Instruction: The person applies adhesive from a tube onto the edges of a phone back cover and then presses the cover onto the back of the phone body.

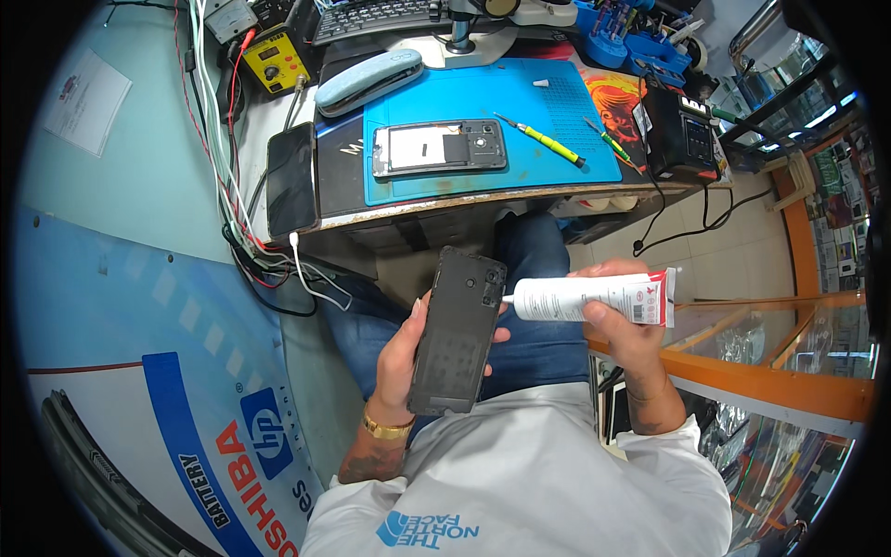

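My left hand (401,357) is closed round a black phone back cover (452,343), held tilted above my lap with its inner side and camera cutouts facing up. In my right hand (620,325) lies a white glue tube (580,297) with a red and white end. Its thin nozzle points left and meets the cover's upper right edge by the camera cutouts; whether it touches cannot be made out. On the blue work mat (520,88) an opened phone (438,148) lies with its insides showing. Beside it rests a yellow-green screwdriver (543,141).
A dark-screened phone (292,181) lies at the table's left edge near a white cable (295,241). Behind are a grey-blue case (369,82), a yellow power unit (277,60) and a keyboard (371,20). A smaller screwdriver (610,141) and a black device (682,135) are at right.
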`<control>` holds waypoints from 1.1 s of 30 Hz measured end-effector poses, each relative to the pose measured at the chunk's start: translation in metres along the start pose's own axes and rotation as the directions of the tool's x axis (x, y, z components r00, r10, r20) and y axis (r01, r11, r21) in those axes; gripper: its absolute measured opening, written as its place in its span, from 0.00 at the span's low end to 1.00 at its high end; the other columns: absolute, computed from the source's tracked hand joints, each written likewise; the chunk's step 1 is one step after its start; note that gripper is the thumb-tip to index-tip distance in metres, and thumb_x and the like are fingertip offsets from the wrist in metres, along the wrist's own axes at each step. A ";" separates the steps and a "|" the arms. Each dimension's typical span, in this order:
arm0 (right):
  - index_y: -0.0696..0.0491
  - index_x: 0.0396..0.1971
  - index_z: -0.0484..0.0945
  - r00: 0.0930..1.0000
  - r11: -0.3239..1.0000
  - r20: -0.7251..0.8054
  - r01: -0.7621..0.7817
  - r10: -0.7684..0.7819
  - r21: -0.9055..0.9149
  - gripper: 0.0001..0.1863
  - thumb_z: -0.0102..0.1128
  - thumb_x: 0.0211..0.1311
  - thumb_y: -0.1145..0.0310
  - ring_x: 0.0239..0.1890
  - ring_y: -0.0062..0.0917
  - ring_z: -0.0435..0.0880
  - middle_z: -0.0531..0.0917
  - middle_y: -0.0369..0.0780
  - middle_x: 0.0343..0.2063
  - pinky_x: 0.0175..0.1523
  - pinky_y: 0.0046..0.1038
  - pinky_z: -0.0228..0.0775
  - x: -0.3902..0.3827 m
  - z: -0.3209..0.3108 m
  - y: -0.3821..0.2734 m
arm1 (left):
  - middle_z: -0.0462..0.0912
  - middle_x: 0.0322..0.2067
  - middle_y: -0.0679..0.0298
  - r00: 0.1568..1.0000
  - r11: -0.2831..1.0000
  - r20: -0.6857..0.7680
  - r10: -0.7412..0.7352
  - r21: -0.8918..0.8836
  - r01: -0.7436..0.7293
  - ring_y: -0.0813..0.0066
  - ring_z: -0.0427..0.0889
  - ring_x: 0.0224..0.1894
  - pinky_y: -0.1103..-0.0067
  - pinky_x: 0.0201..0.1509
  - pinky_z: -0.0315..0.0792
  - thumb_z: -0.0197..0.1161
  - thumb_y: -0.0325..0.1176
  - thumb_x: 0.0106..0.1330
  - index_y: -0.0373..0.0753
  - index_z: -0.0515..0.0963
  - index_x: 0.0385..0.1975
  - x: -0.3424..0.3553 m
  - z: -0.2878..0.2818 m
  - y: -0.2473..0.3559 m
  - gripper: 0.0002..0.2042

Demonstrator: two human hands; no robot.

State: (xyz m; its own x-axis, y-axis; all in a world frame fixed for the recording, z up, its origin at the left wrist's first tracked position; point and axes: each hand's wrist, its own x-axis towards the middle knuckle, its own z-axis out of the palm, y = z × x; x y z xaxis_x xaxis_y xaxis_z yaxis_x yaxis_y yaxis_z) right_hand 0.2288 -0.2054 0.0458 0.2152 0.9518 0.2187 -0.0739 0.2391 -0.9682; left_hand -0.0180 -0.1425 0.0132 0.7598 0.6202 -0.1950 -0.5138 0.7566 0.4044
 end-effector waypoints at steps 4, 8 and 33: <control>0.58 0.46 0.71 0.999 1.000 0.054 -0.008 0.009 -0.014 0.19 0.65 0.55 0.81 0.48 0.31 0.82 0.81 0.45 0.42 0.53 0.34 0.76 -0.005 -0.003 0.000 | 0.64 0.61 0.42 1.000 1.000 0.017 0.005 -0.009 -0.005 0.48 0.74 0.58 0.64 0.46 0.82 0.31 0.49 0.77 0.41 0.54 0.68 0.001 0.000 0.000 0.26; 0.58 0.46 0.71 1.000 1.000 0.006 -0.020 0.020 -0.002 0.19 0.65 0.55 0.81 0.47 0.32 0.82 0.81 0.45 0.41 0.52 0.34 0.76 -0.004 -0.001 -0.001 | 0.65 0.61 0.43 1.000 1.000 0.001 0.004 -0.015 -0.004 0.49 0.74 0.58 0.64 0.46 0.82 0.31 0.49 0.77 0.41 0.54 0.68 0.001 0.001 -0.001 0.26; 0.59 0.42 0.74 0.969 0.992 0.242 0.065 -0.037 -0.111 0.19 0.69 0.50 0.80 0.42 0.37 0.85 0.81 0.46 0.36 0.47 0.37 0.78 -0.012 0.001 -0.014 | 0.62 0.62 0.39 1.000 0.999 0.004 0.030 -0.040 -0.030 0.51 0.73 0.59 0.63 0.47 0.82 0.32 0.51 0.76 0.38 0.53 0.68 0.004 0.003 -0.001 0.29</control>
State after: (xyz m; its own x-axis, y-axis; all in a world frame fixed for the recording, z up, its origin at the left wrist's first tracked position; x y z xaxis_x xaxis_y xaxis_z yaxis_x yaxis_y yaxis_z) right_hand 0.2265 -0.2200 0.0564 -0.0247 0.9605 0.2772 0.0487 0.2781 -0.9593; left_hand -0.0134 -0.1417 0.0143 0.7456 0.6418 -0.1792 -0.5516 0.7454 0.3744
